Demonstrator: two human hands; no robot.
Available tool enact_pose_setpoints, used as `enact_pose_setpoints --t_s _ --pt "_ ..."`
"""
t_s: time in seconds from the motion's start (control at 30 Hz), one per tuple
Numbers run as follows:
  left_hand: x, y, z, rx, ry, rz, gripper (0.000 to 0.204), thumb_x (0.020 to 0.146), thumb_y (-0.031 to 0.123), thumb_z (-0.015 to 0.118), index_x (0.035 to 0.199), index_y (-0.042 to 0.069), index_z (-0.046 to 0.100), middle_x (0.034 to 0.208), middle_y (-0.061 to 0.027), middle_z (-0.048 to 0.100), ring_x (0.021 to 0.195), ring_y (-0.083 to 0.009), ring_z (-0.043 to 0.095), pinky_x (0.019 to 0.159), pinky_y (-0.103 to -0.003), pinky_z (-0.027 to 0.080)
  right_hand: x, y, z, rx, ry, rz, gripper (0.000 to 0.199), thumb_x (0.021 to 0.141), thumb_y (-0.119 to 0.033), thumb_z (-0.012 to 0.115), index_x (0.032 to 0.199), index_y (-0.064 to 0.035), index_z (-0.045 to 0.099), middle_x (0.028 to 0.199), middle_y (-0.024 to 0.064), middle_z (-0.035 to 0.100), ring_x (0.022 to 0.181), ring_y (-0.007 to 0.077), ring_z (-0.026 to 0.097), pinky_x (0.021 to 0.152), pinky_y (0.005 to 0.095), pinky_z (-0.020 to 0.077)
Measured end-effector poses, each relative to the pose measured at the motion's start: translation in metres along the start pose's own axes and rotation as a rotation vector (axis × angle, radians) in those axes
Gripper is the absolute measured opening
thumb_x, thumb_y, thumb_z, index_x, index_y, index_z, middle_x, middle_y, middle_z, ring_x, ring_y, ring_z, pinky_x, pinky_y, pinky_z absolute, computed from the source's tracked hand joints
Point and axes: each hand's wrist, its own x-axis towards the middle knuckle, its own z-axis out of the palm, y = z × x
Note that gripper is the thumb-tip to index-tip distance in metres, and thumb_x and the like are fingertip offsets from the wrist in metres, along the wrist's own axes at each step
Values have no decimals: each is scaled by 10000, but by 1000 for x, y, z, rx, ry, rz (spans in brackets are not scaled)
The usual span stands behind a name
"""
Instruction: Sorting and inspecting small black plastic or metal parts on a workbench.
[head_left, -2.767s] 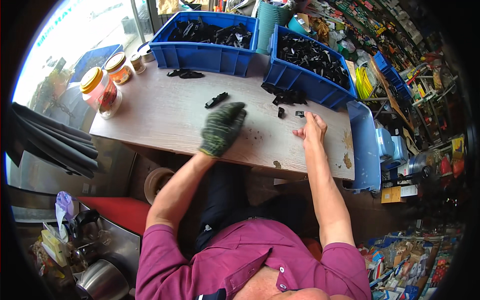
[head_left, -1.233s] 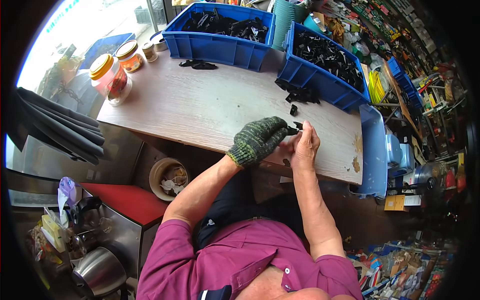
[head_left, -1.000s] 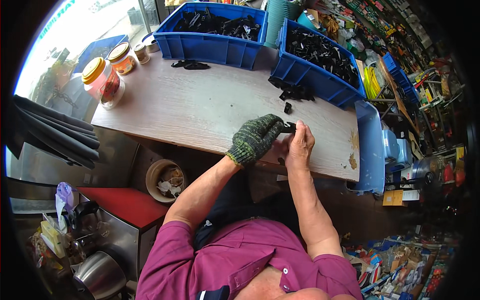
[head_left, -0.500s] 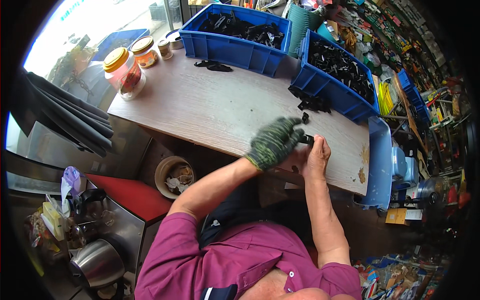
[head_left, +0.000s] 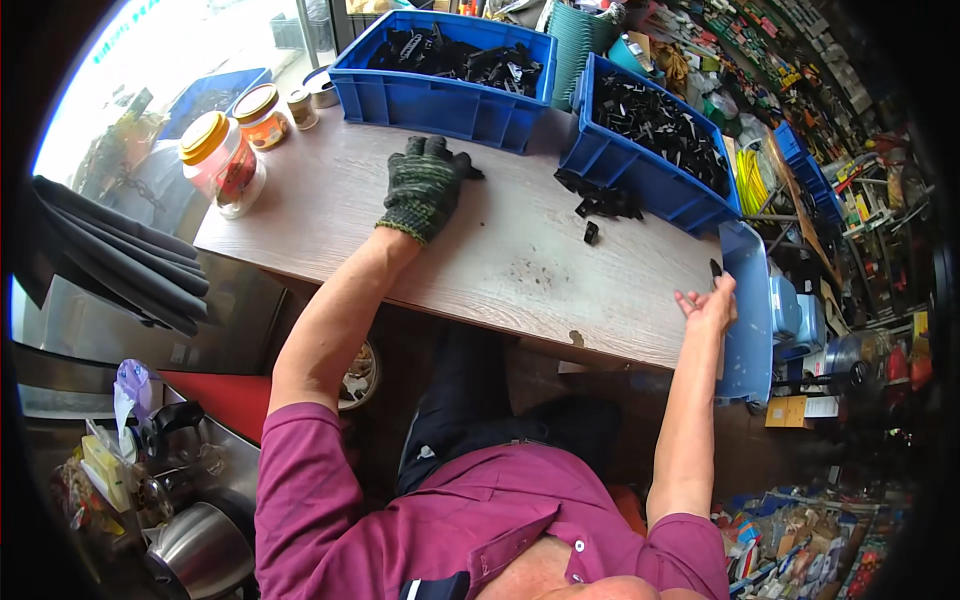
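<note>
My left hand [head_left: 422,190] wears a dark green mottled work glove and rests on the table in front of the left blue crate. Its fingers curl down over black plastic pieces [head_left: 474,172], one end poking out to the right; most are hidden. My bare right hand [head_left: 714,305] is at the table's right end, beside the light-blue tub [head_left: 748,340]. A small dark plastic piece [head_left: 715,268] shows at its fingertips, while the other fingers stay apart. Between the hands a single black piece [head_left: 591,232] lies near a small heap of black pieces [head_left: 608,203].
Two blue crates [head_left: 440,105] of black parts line the table's far side. Lidded jars [head_left: 222,170] stand at the far left corner. Below the front edge is a waste bin [head_left: 372,385], partly behind my left arm. A metal kettle [head_left: 205,545] sits lower left; cluttered shelves fill the right.
My hands, close together over a black piece before, have parted. The left has gone to the far left onto black pieces; the right has moved right to the tub with the piece.
</note>
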Motion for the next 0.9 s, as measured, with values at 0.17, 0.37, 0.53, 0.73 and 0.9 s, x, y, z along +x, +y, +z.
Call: enact_pose_setpoints --t_s 0.17,0.37,0.53,0.73,0.9 --pt "-16 52 -9 -222 -153 66 181 920 248 581 1057 154 653 872 -157 673 789 -384 635 668 -520 506 -52 22 36 -248 -459 84 491 825 -405 797 1045 -12 602 494 -9 382 380 137 442 504 411 587" --pt "-20 87 -26 -289 -232 125 215 859 249 627 982 77 664 931 -157 661 912 -360 622 731 -497 505 -88 27 84 -635 -650 48 444 809 -393 827 961 -35 613 525 -19 431 366 109 427 394 326 512" --pt "-29 86 -17 -376 -136 144 272 830 181 635 1094 118 647 943 -139 658 925 -346 625 757 -479 505 -102 25 105 -973 -632 -77 339 825 -357 786 917 -72 628 590 2 509 370 111 433 347 304 441" --pt "-26 85 -15 -447 -92 70 223 853 162 622 1073 142 652 954 -135 671 910 -356 630 747 -498 511 -110 25 107 -1021 -610 -211 215 849 -283 709 874 -78 647 621 22 566 385 124 478 342 306 443" --pt "-27 85 -14 -483 43 36 139 878 186 622 993 125 671 936 -142 676 896 -361 629 749 -498 511 -101 29 104 -952 -577 -131 233 847 -279 710 940 -68 671 641 26 578 401 128 500 353 319 474"
